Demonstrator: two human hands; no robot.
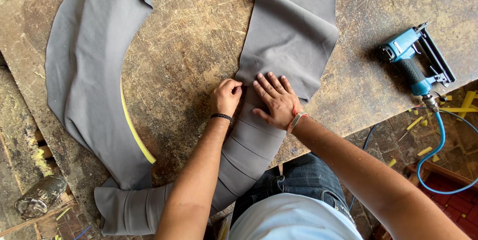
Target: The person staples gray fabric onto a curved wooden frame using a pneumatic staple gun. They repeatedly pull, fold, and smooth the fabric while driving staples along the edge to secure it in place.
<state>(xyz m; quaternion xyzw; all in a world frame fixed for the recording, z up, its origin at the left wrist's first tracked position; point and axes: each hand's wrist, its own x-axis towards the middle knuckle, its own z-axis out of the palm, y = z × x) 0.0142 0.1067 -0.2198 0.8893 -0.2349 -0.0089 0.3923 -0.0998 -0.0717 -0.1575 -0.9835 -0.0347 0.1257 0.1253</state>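
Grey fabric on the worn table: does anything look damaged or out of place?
Nothing looks torn. The grey fabric lies bunched above the right hand, and the left hand pinches its edge. The table is heavily scratched, and yellow scraps litter the floor.

fabric (286, 36): showing plain mid-grey, unpatterned, with faint stitched seam lines crossing its lower band
foam edge (133, 130): peeking out bright yellow under the left grey piece
workbench (199, 31): appearing scuffed brown, streaked with pale scratches
staple gun (416, 58): showing teal-blue with black parts
hose (438, 145): running light blue
left hand (226, 98): wearing a black wristband
right hand (276, 101): wearing red thread and a pale band
jeans (303, 180): showing dark blue
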